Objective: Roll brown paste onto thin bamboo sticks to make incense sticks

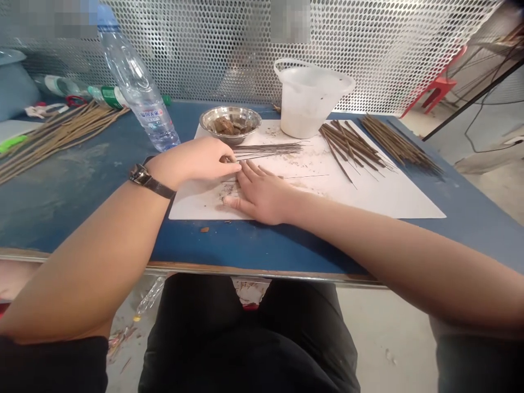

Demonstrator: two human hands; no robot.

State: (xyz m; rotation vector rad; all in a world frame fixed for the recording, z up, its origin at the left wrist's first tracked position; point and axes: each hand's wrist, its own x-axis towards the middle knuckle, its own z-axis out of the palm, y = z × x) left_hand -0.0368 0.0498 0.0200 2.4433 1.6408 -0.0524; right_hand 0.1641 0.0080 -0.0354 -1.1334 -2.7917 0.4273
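Observation:
My left hand (196, 162) curls over the near ends of a bundle of thin dark sticks (268, 150), which run to the right across a white sheet (368, 191). A black-strapped wristwatch (149, 176) sits on that wrist. My right hand (262, 195) lies flat on the sheet just below, fingers spread, over a thin stick (307, 177) and smears of brown paste. Just above the bundle stands a steel bowl (230, 123) holding lumps of brown paste (225, 126). Brown coated sticks (352, 147) lie in a loose pile on the sheet's right.
A white plastic jug (307, 101) stands at the sheet's far edge, and a water bottle (139, 82) stands to the left on the blue table (82, 218). More coated sticks lie at both table ends. A perforated metal screen (229, 43) rises behind.

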